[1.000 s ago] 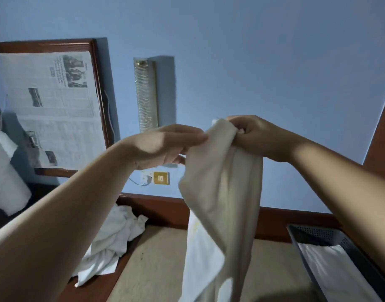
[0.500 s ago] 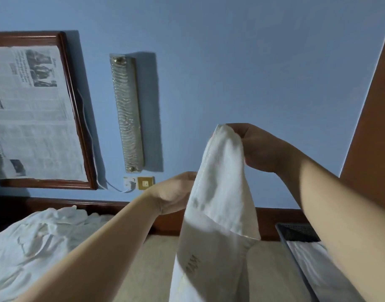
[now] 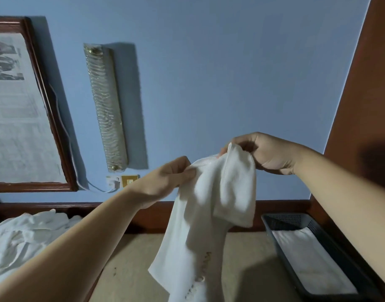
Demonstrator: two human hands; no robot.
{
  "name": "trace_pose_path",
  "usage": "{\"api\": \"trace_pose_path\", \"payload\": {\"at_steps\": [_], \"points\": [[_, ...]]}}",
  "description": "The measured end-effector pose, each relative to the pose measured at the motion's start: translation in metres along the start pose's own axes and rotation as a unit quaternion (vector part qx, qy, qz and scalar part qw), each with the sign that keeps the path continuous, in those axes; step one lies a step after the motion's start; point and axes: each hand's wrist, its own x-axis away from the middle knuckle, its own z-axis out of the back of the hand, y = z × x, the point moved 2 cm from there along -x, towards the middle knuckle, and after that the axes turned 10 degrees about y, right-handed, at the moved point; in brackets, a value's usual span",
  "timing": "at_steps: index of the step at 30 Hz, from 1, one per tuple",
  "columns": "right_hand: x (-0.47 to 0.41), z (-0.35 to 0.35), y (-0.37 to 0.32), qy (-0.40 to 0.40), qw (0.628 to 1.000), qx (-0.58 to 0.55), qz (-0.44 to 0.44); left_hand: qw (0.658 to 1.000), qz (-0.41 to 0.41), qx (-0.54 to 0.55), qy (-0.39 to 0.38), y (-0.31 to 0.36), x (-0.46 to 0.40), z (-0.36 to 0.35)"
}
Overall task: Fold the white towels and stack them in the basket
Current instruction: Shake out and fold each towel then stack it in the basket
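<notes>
A white towel [image 3: 211, 205] hangs in the air in front of me, bunched at the top and trailing down past the frame's bottom edge. My left hand [image 3: 165, 182] pinches its upper edge on the left. My right hand [image 3: 267, 153] grips the top corner on the right, a little higher. At the lower right stands a dark mesh basket [image 3: 296, 220] with a folded white towel [image 3: 313, 258] lying flat inside. A heap of unfolded white towels [image 3: 23, 238] lies at the lower left.
A beige surface [image 3: 130, 269] stretches below the hanging towel, bordered by a dark wooden ledge [image 3: 122, 209] along the blue wall. On the wall hang a framed newspaper [image 3: 17, 118], a long glass lamp [image 3: 105, 107] and a socket [image 3: 124, 182]. A brown wooden panel [image 3: 366, 94] rises at the right.
My left hand has come up from lower down and now pinches the towel's top edge near my right hand. The towel top has bunched. The view shifted slightly.
</notes>
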Motion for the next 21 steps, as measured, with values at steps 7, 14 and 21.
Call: {"api": "trace_pose_path", "payload": {"at_steps": [7,14,21], "points": [[0.004,0.001,0.002,-0.064,0.995,0.078,-0.025,0.961,-0.074,-0.226,0.141,0.006,-0.001,0.002],[-0.002,-0.034,0.009,0.119,0.98,0.156,-0.02,0.916,-0.131,-0.322,0.202,0.025,-0.009,-0.002],[-0.019,-0.033,0.002,0.214,0.947,0.236,0.026,0.863,-0.101,-0.447,0.213,0.034,-0.012,0.01]]}}
